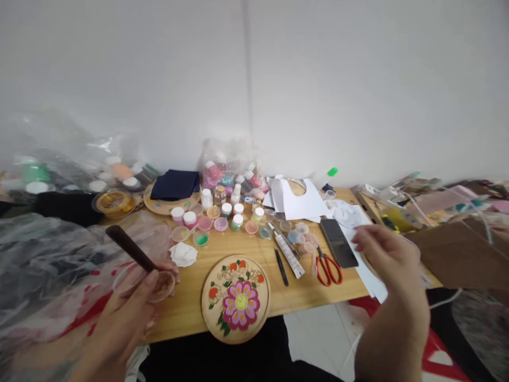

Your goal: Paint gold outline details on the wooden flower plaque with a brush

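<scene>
My left hand [133, 305] holds a small clear cup [163, 285] with brownish contents, and a dark brown stick [131, 248] rises from the same grip. My right hand [392, 265] is raised over the right part of the table, near a black phone [339, 243]; its fingers are bent together, and anything between them is too blurred to make out. A round wooden disc [207, 310] lies at the table's front edge, painted with a pink and purple flower, orange blooms and green leaves.
Small cups and jars, a green cup [201, 238] among them, crowd the middle. Black tweezers [281, 267], a white tube [287, 251] and red-handled scissors [328, 269] lie right of the disc. Plastic sheeting [35, 270] covers the left; a cardboard box [463, 254] stands right.
</scene>
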Available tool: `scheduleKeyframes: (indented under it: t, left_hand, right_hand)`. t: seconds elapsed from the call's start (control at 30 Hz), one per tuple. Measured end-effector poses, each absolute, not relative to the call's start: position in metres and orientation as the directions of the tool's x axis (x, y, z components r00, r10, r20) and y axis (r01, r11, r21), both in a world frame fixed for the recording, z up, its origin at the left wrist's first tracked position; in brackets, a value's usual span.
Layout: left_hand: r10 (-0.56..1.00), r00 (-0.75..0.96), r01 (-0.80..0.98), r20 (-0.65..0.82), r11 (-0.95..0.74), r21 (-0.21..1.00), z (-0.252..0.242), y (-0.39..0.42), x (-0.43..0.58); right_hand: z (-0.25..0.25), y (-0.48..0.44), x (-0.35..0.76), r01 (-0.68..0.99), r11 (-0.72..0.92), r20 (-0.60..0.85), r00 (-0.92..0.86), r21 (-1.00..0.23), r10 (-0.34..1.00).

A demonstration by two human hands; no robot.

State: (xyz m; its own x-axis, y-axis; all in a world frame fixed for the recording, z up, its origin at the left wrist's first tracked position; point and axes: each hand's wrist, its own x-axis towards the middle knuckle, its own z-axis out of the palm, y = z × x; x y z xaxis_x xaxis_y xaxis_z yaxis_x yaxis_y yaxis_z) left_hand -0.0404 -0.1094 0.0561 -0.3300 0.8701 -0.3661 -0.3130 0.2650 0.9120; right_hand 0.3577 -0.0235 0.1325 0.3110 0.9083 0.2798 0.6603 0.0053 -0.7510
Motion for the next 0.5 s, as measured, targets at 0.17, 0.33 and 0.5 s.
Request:
scheduleKeyframes:
  t: [0.17,0.33,0.5]
  left_hand:
    - [0.838,-0.361,-0.415,-0.409,0.249,0.875,0.045,-0.113,-0.043]
    - [0.920,-0.238,-0.383,-0.313,0.207,0.900,0.043,-0.109,-0.046]
    - [0.946,-0.221,-0.390,-0.238,0.138,0.911,0.053,-0.116,-0.050]
  right_hand:
    - [0.071,-0.060,0.375,0.872,-0.365,-0.055,0.368,-0.325,0.928]
    - [0.047,-0.080,0.372,0.862,-0.395,-0.091,0.388,-0.318,0.917]
    - [0.050,-0.052,0.409,0.836,-0.487,0.077,0.519,-0.253,0.851]
